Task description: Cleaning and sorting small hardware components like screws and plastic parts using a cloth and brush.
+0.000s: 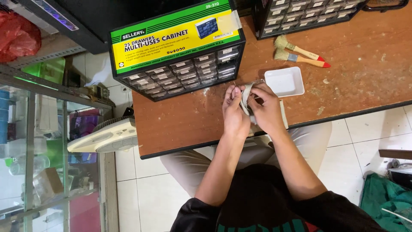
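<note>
My left hand (234, 112) and my right hand (265, 109) meet over the wooden table (184, 120), both closed on a pale grey strap-like band (246, 95) held between them. The band loops up between my fingers, and a pale strip of it trails down past my right wrist (283, 115). A thin metal pin or needle tip (234, 83) sticks up just above my left fingers. A small white rectangular tray (284, 81) lies right behind my right hand. My lap in beige trousers is below the table edge.
A black small-parts drawer cabinet with a green and yellow top (178, 47) stands behind my left hand. A second drawer cabinet (307, 15) sits at the back right. Two brushes with red-tipped wooden handles (300, 55) lie beside the tray. A white fan (105, 136) and glass shelves (38, 141) stand left.
</note>
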